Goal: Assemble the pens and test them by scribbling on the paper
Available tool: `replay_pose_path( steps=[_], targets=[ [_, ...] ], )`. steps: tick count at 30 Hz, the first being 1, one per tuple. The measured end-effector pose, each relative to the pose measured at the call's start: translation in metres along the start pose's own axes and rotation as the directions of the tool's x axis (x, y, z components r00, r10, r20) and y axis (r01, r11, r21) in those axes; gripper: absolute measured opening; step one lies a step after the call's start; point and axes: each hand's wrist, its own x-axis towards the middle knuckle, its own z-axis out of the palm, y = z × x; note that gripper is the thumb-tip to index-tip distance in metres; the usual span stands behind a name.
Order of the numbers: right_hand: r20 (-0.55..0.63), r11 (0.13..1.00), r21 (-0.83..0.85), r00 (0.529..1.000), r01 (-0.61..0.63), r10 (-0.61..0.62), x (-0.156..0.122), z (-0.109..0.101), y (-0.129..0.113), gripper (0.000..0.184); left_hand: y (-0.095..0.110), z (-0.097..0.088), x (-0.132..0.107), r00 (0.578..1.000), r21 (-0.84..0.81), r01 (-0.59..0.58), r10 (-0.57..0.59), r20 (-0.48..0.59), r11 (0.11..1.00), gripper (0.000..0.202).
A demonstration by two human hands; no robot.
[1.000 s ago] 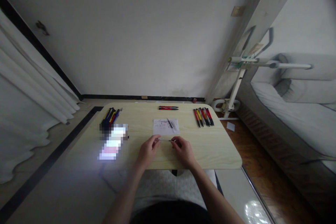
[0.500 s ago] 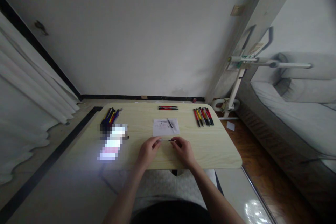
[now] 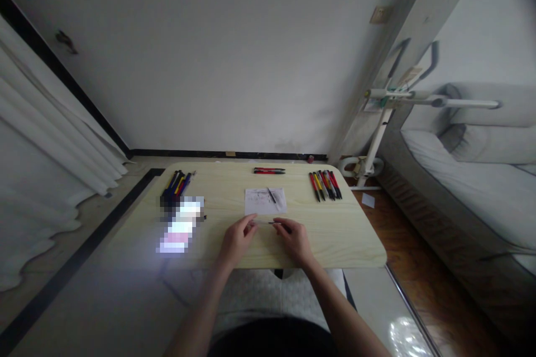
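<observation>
Rod (image 3: pixel 264 222), thin and pale with a dark right end, is spanning the gap between both hands over the near part of the table (image 3: pixel 335 240). The left hand (image 3: pixel 238 237) is pinching its left end, and the right hand (image 3: pixel 295 239) is pinching the dark end; both grips are nearly closed, fingertips together on the rod. Little is differing from half a second ago: the left forefinger is sitting slightly higher, while the rod is staying in nearly the same place. Just beyond the hands, the marked paper (image 3: pixel 255 201) is lying flat with a dark pen (image 3: pixel 272 195) resting on it, both unchanged. Two red pens (image 3: pixel 269 170) are keeping their place near the far edge.
</observation>
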Motion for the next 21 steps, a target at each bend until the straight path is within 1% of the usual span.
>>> replay_pose_path(
  steps=[8, 16, 21],
  targets=[
    [0.029, 1.000, -0.020, 0.999, 0.016, -0.016, -0.0001, -0.0013, -0.0035, 0.028, 0.0002, 0.0003, -0.0006, 1.000, 0.030, 0.013, -0.013, -0.004, 0.999, 0.030],
    [0.035, 0.999, -0.036, 0.999, 0.028, -0.027, -0.0009, -0.0025, -0.0054, 0.028, 0.0009, -0.0007, 0.0002, 1.000, 0.021, 0.008, -0.008, 0.000, 1.000, 0.028],
    [0.047, 0.999, -0.018, 0.998, 0.032, -0.031, -0.0009, -0.0037, -0.0067, 0.030, 0.0030, -0.0007, 0.0000, 1.000, 0.007, 0.000, 0.001, -0.021, 1.000, 0.027]
  ],
)
